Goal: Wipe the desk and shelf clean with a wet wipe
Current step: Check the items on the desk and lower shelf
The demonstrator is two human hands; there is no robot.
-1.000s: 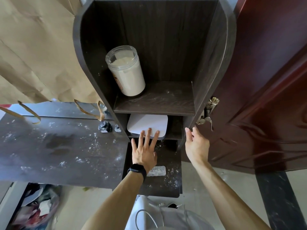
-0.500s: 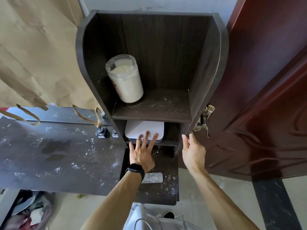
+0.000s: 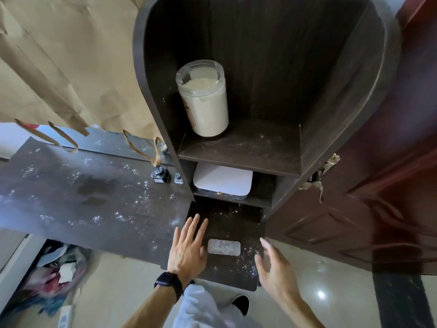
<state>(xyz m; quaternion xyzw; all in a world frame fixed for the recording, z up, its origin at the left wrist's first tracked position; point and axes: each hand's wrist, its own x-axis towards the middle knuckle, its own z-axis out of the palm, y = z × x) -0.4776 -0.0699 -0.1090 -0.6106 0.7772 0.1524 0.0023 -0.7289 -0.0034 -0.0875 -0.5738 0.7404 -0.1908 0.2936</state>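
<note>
A dark desk (image 3: 89,197) dusted with white powder joins a dark wooden shelf unit (image 3: 238,152). On the lowest board (image 3: 236,221) lies a small clear packet (image 3: 224,247), possibly the wet wipe pack. My left hand (image 3: 188,249), watch on its wrist, hovers flat just left of the packet, fingers spread, holding nothing. To the packet's right, at the board's right edge, my right hand (image 3: 274,271) is open and empty. No wipe is in either hand.
A jar of white powder (image 3: 203,98) stands on the upper shelf. A flat white box (image 3: 222,181) fills the middle shelf. A small ink bottle (image 3: 160,174) and cap (image 3: 178,178) sit on the desk. Brown paper (image 3: 59,67) hangs left; a red door (image 3: 390,185) stands right.
Both hands have drawn back toward me from the middle shelf and white box, down to either side of the packet on the lowest board. The view has shifted closer.
</note>
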